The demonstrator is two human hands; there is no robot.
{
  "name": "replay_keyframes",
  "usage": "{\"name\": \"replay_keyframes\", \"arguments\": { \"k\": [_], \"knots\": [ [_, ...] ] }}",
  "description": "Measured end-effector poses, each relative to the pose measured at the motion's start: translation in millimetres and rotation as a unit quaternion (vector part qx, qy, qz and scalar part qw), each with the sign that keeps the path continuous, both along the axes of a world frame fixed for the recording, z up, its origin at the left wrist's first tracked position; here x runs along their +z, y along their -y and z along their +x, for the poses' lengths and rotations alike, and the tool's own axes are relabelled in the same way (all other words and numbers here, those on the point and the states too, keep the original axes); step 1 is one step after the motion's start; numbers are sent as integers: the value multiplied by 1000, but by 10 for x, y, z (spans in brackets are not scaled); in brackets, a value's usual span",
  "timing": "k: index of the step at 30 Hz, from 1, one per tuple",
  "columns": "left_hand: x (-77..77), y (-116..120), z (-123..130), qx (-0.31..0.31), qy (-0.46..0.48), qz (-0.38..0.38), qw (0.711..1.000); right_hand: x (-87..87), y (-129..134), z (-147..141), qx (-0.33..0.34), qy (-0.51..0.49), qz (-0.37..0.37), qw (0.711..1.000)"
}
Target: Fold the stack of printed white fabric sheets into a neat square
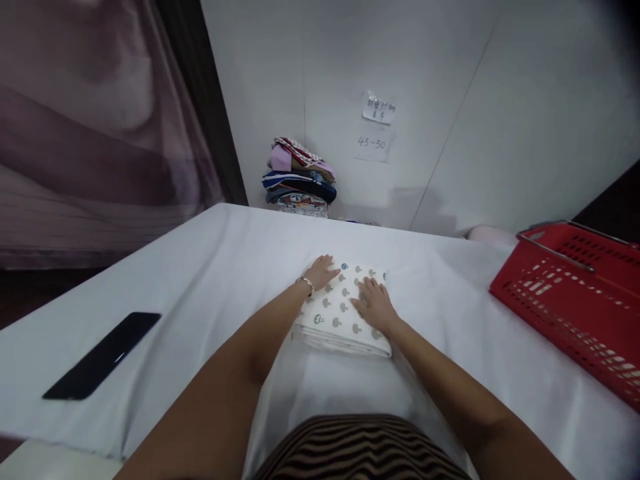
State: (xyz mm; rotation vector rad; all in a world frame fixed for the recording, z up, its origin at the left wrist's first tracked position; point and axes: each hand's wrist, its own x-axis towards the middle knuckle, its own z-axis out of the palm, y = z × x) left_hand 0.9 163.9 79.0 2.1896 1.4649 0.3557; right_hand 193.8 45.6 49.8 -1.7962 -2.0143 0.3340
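left hand (321, 272) and right hand (376, 303) rest extended, palm-down and gripping nothing, near opposite edges of the folded printed cloth (336, 308) upon the white-covered table (240, 257), apparently to hold its layers flat.

Counter (235, 287): covered by a white sheet (200, 253), creased in long lines at the left. On it, near the middle, lies a folded white cloth (345, 308) with a mushroom-like print, flat, its layered edge toward the near side. At left, well apart from the cloth, one flat black slab (103, 357), set at a slant. At right, one red basket (575, 283) with openwork sides and metal handles.
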Motion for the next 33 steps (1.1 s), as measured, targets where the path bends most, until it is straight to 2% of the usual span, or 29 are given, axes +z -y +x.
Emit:
{"name": "replay_keyframes", "arguments": {
  "k": [2,3,4,6,8,10,14,19,22,26,28,30,33],
  "knots": [
    [60,47,-139,52,36,-24,998,11,97,64,-49,-102,23,993],
    [78,92,-223,86,47,-42,994,11,155,96,-89,-172,26,981],
    [85,148,-309,121,55,-64,989,9,214,127,-131,-249,16,959],
    [73,278,-460,172,61,-105,977,7,316,175,-193,-390,-31,900],
    [37,398,-558,182,60,-135,972,22,375,202,-217,-476,-74,849],
    [0,477,-598,181,76,-174,965,57,391,209,-225,-509,-95,825],
    [-25,506,-588,209,140,-254,934,147,361,186,-227,-543,-138,796],
    [15,549,-528,254,214,-277,902,219,270,225,-201,-567,-161,782],
    [-19,692,-373,249,325,-330,851,252,152,397,-197,-558,-133,795],
    [-169,958,-53,231,465,-399,755,262,1,757,-234,-455,-107,853],
    [-233,1062,53,237,503,-395,731,266,-28,885,-234,-363,-119,894],
    [-256,1125,86,238,526,-388,718,289,-27,900,-216,-243,-95,941],
    [-223,1161,47,234,537,-404,702,345,-9,659,-134,-114,-10,984]
  ]
}}
